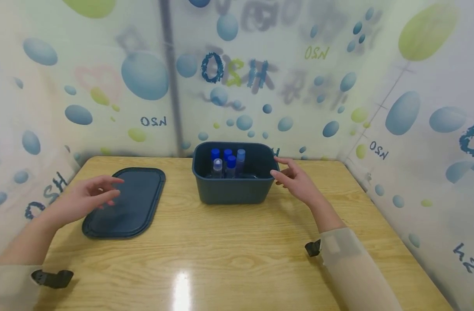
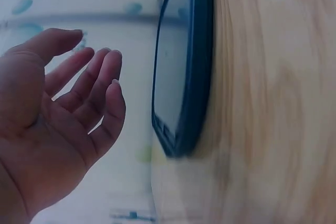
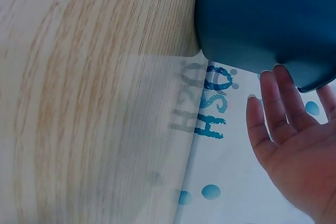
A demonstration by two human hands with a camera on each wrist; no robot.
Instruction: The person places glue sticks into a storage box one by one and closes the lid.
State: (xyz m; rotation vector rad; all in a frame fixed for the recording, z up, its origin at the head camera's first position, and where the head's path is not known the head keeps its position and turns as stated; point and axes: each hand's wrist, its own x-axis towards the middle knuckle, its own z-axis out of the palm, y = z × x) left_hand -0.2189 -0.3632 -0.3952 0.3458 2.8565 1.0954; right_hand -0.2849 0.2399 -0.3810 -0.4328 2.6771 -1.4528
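A dark blue plastic bin (image 1: 232,191) stands upright at the back of the table. Inside it, toward its left half, several small blue-capped tubes (image 1: 230,162) stand together, one of them with a clear top (image 1: 217,164). My right hand (image 1: 297,181) is at the bin's right end, fingertips right at the rim, fingers loosely bent. To the left lies a flat dark blue lid (image 1: 137,203) with rounded corners and a raised edge. Over its left side hovers my left hand (image 1: 85,198), holding nothing, its fingers relaxed; the left wrist view shows the palm (image 2: 47,135) apart from the lid.
The wooden table (image 1: 221,255) ends at a patterned curtain (image 1: 237,99) close behind the bin, with further curtain walls on the left and right. A black strap (image 1: 52,278) is on the left sleeve, another (image 1: 313,248) on the right.
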